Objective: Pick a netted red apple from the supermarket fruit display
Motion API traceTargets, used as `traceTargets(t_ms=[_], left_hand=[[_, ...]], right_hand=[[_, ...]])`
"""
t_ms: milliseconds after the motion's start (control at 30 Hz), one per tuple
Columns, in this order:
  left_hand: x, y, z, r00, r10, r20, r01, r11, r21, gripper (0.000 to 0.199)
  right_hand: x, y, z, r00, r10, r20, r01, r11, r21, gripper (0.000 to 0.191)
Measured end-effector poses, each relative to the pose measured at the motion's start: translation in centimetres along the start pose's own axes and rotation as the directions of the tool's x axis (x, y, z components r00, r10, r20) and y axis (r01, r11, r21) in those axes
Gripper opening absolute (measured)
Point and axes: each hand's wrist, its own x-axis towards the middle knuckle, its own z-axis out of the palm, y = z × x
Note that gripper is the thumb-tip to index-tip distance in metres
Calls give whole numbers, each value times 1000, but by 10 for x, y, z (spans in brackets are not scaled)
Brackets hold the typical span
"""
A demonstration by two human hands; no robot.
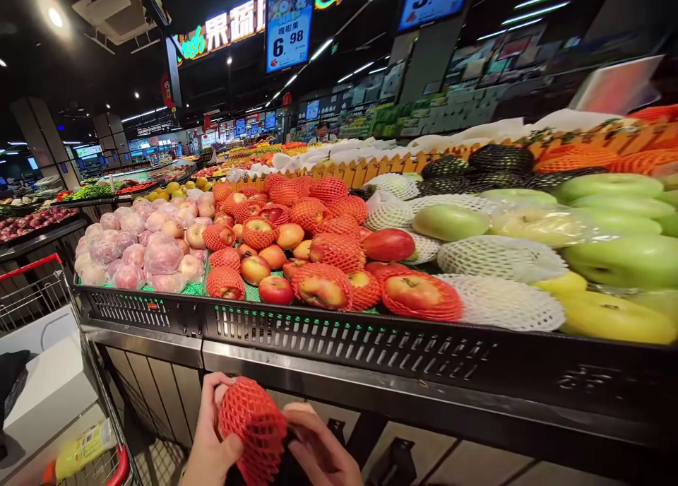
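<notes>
Low in the head view, just in front of the fruit stand, my left hand is closed around a red foam fruit net. The net bulges, but whatever sits inside it is hidden. My right hand has its fingers bent together against the net's right side, pinching its edge. Beyond the hands lie red apples, several of them in the same kind of red net, in a black slotted display tray.
Pinkish plastic-wrapped fruits fill the tray's left part. White-netted melons and yellow melons lie at the right. A shopping cart with a white box and a yellow bottle stands at lower left.
</notes>
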Motion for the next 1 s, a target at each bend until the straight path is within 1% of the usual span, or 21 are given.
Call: traceTargets(t_ms=[33,100,167,200,233,267,333,367,433,500,567,633,700,733,767,800,833,867,900,933,1000], left_hand=[[-1,0,-3,998,51,-24,-50,996,77,65],[-1,0,-9,984,175,-23,-164,952,259,63],[-2,0,-12,954,294,53,-288,857,428,60],[-2,0,-12,938,332,102,-337,802,494,60],[-3,-1,-12,926,350,141,-368,753,545,60],[-4,0,-11,924,345,167,-375,719,586,62],[-6,2,-7,938,279,205,-344,693,633,65],[-6,5,-6,947,229,226,-322,697,641,64],[-7,14,-5,954,138,265,-282,711,644,60],[-5,26,-7,955,87,283,-259,705,660,54],[-2,37,-11,958,49,282,-245,647,722,43],[0,44,-16,967,19,253,-217,577,787,34],[2,46,-18,978,23,207,-186,548,816,29],[2,46,-18,985,45,169,-165,561,811,27],[2,45,-17,991,57,123,-133,593,794,29],[2,45,-16,996,41,74,-83,635,768,38],[3,44,-15,999,-8,36,-21,677,736,51],[3,45,-14,997,-81,14,48,708,704,63],[3,46,-14,986,-164,20,106,718,688,73],[4,48,-13,967,-247,54,142,708,692,78],[7,53,-13,918,-367,151,144,663,735,80]], right_hand=[[2,-1,1,1000,4,-21,-4,1000,-6,13],[1,-4,10,997,12,-71,-9,999,38,20],[-6,-5,24,994,15,-111,1,990,141,39],[-10,-4,31,993,37,-113,-15,982,190,52],[-16,-2,38,991,77,-105,-52,973,224,63],[-22,2,42,987,128,-96,-102,966,238,71],[-34,16,43,973,220,-68,-198,950,242,79],[-39,26,39,969,242,-48,-224,944,241,79],[-48,47,28,972,234,-8,-224,939,261,77],[-51,65,16,971,234,44,-234,908,347,68],[-51,73,10,960,271,75,-275,843,463,54],[-47,71,10,943,312,117,-324,779,536,46],[-43,63,13,935,337,114,-343,767,543,50],[-42,60,14,933,341,111,-347,779,523,52],[-40,57,16,934,340,110,-348,798,491,52],[-39,54,17,936,334,109,-346,821,455,51],[-39,52,18,943,317,103,-331,848,414,51],[-38,49,19,950,298,94,-312,873,375,50],[-38,47,20,956,285,66,-290,892,348,51],[-38,43,21,959,283,29,-277,902,332,53],[-38,34,22,946,323,-25,-299,900,318,59]])
